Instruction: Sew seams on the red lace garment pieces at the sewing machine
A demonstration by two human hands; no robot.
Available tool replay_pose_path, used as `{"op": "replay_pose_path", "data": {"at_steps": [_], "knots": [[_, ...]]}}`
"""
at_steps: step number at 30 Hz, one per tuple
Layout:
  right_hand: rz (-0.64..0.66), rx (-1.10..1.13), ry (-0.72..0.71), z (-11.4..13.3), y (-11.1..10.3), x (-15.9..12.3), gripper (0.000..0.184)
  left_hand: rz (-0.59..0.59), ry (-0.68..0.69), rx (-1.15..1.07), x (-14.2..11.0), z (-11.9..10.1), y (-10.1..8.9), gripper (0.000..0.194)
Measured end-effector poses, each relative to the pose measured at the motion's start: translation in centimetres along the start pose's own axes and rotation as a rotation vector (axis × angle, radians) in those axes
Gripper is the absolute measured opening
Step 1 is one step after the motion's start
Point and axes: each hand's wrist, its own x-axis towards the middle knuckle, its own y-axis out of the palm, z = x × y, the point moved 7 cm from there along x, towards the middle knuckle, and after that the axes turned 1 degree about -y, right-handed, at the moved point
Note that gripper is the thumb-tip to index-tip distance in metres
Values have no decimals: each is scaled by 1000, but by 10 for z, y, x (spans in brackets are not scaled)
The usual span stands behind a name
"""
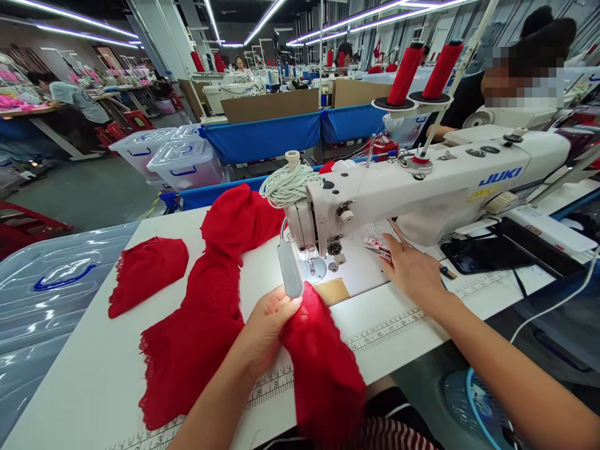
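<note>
My left hand pinches the top end of a red lace-edged fabric strip, just below the sewing machine's needle area. The strip hangs over the table's front edge, its lower end blurred. On the right of the machine bed, my right hand closes around a small pair of thread snips, their metal blades sticking out leftward from the fingers. Left of the needle area lies a long gathered red fabric piece. A smaller red lace-trimmed piece rests farther left.
A grey lamp hangs beside the needle area. Pale green cord is coiled on the machine head. A black phone lies at right. Measuring tape markings run along the table's front. A blue basket stands below; a co-worker sits behind.
</note>
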Motion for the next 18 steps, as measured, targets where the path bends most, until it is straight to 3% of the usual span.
{"op": "replay_pose_path", "data": {"at_steps": [4, 7, 9, 10, 11, 13, 16, 18], "knots": [[6, -9, -140, 0, 7, -8, 29, 12, 4, -128, -1, 1, 1, 31], [-153, 109, -178, 11, -6, -25, 24, 59, -7, -150, -2, 2, 8, 28], [-218, 325, -210, 27, -18, -41, 21, 81, 0, -159, -2, 1, 13, 26], [-176, 474, -259, 39, -20, -49, 21, 83, 10, -162, -3, 0, 15, 26], [-53, 593, -315, 55, -17, -57, 22, 80, 19, -163, -3, -1, 16, 25], [82, 652, -331, 78, -13, -69, 20, 64, 39, -160, -3, -3, 16, 25], [40, 610, -290, 88, -10, -67, 9, 17, 60, -168, -2, -5, 11, 27], [52, 661, -279, 85, -6, -56, 17, -1, 53, -187, -1, -4, 9, 25]]}}
